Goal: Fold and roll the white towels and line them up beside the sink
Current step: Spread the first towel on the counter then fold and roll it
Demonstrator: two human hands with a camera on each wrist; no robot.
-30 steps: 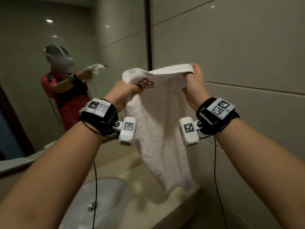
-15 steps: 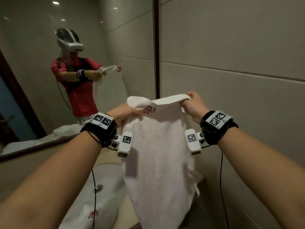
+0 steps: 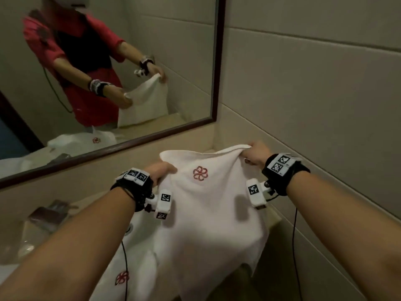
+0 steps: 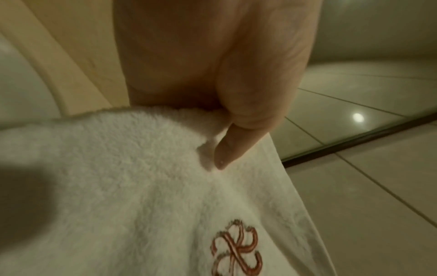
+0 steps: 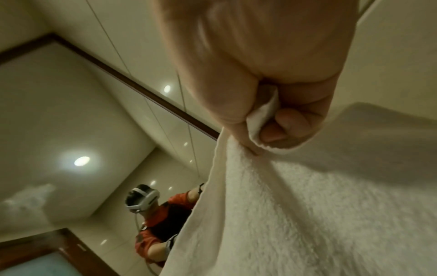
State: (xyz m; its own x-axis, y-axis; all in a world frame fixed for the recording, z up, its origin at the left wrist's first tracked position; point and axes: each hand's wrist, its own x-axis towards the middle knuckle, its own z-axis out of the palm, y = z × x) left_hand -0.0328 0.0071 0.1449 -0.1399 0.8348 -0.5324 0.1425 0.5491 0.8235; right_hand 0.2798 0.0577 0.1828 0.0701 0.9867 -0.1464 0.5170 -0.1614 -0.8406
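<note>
A white towel (image 3: 208,218) with a red flower logo hangs spread between my two hands over the counter's right end. My left hand (image 3: 159,171) pinches its upper left corner; the left wrist view shows the thumb (image 4: 238,142) pressed on the towel (image 4: 141,186). My right hand (image 3: 252,154) grips the upper right corner, and in the right wrist view its curled fingers (image 5: 283,123) clamp a fold of the towel (image 5: 295,214). A second white towel (image 3: 121,276) with the same logo lies below, over the sink (image 3: 129,229), which is mostly hidden.
A framed mirror (image 3: 213,83) on the back wall reflects the person and the towels. The tiled wall (image 3: 314,94) stands close on the right. Dark packets (image 3: 48,215) lie on the beige counter (image 3: 13,240) at the left.
Both hands have come down with the towel, from chest height to just above the counter. The view has tilted down, showing the second towel on the sink.
</note>
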